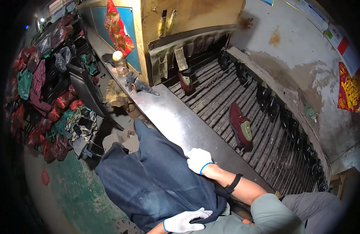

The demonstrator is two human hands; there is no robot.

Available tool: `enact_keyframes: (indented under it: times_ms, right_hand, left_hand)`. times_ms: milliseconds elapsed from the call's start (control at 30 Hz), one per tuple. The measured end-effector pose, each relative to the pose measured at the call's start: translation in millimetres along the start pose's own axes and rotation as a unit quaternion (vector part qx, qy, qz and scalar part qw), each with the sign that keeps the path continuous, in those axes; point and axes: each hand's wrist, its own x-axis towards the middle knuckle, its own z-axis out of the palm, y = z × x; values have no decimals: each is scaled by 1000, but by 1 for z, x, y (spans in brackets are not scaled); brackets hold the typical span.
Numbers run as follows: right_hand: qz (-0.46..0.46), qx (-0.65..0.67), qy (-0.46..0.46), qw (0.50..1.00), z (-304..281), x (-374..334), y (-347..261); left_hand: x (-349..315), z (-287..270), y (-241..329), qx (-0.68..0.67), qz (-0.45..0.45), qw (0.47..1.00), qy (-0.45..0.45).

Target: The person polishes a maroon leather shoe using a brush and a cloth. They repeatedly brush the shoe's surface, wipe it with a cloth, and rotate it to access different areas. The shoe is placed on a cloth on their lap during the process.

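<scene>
Past the ledge (168, 105), rollers (211, 113) bear a red shoe (235, 117); the curled right hand (199, 160), grip hidden from me, and loosely open left hand (184, 221) best rest this side.

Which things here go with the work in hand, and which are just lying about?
Likely in the work:
- right hand, gloved, at the metal ledge
- left hand, gloved, by the denim over the lap
- maroon loafers and black shoes on the slatted bed

Probably just lying about:
- grey glove
- clear jar
- plastic bags
</scene>
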Motion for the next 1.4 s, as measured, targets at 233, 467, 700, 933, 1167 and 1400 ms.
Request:
enact_keyframes:
  times_ms: [233,467,700,933,1167,1400]
  right_hand:
    - [-29,53,-1,998,11,22,7]
    - [-107,163,98,976,-21,46,34]
    - [-13,155,142,978,-54,105,41]
    - [5,216,260,941,-54,200,59]
    - [70,98,460,879,-150,343,50]
    - [40,202,369,906,-169,364,82]
  left_hand:
    - [8,-9,-28,-122,-15,984,128]
    - [17,-61,35,248,33,922,294]
    - [54,-128,34,547,-66,791,266]
    - [73,-148,15,558,-53,795,233]
    - [79,-157,14,557,-68,794,236]
    - [89,-180,40,410,0,865,289]
